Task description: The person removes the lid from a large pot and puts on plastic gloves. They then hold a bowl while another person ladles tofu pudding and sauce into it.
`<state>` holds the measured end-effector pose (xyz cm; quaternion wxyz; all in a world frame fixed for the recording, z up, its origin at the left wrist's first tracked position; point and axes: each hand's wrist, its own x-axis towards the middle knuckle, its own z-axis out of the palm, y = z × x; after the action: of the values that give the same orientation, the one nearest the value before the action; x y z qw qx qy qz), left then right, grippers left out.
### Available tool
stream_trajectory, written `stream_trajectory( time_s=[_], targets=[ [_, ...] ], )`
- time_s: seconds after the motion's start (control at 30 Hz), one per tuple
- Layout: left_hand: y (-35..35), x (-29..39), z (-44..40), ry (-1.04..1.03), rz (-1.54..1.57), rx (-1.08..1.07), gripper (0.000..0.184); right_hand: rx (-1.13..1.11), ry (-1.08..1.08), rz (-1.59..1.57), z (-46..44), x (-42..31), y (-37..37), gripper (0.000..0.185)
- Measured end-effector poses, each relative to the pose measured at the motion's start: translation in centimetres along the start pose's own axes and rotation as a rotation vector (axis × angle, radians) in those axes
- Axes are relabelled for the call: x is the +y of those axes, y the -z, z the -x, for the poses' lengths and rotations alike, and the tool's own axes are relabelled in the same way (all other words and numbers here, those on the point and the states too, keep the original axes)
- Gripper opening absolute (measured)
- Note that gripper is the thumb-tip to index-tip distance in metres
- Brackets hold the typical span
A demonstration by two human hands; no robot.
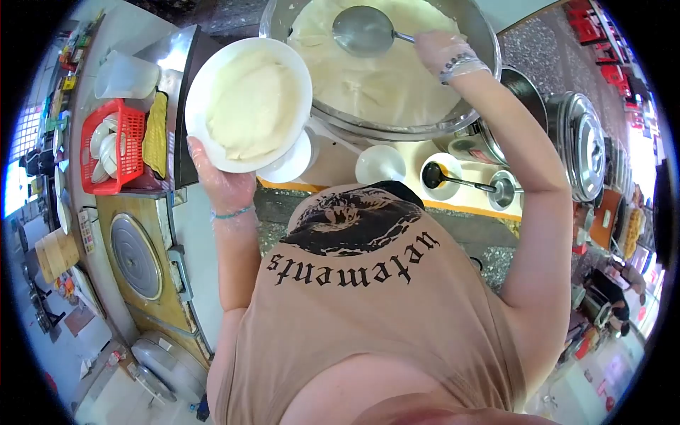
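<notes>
A white bowl [248, 106] filled with a pale, soft mass is held at its lower rim by my left hand [225, 178], which wears a clear plastic glove. My right hand [445, 53], also in a clear glove, is closed on the handle of a large metal ladle [363, 31]. The ladle's round head rests at the surface of the same pale mass [382, 78] in a big round metal pot [485, 42]. The bowl is beside the pot on the left, its near side overlapping the pot's edge in view.
White bowls [380, 165] stand below the pot, one with a black ladle [433, 173]. At right are lidded metal pots [577, 145]. A red basket [127, 152] of white dishes, a yellow cloth [156, 134] and a clear container [126, 76] are at left. People [609, 294] stand far right.
</notes>
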<state>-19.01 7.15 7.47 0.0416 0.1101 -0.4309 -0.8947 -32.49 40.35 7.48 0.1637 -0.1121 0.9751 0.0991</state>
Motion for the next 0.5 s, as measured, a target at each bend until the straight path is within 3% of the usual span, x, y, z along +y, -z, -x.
stream_trajectory(
  time_s=[0.2, 0.5],
  targets=[
    [1.3, 0.5, 0.3, -0.028, -0.012, 0.034, 0.059, 0.155, -0.101, -0.067, -0.6, -0.5, 2.1, 0.027],
    [2.1, 0.3, 0.4, 0.021, 0.048, 0.055, 0.057, -0.071, -0.076, -0.016, -3.5, 0.6, -3.1, 0.029]
  ],
)
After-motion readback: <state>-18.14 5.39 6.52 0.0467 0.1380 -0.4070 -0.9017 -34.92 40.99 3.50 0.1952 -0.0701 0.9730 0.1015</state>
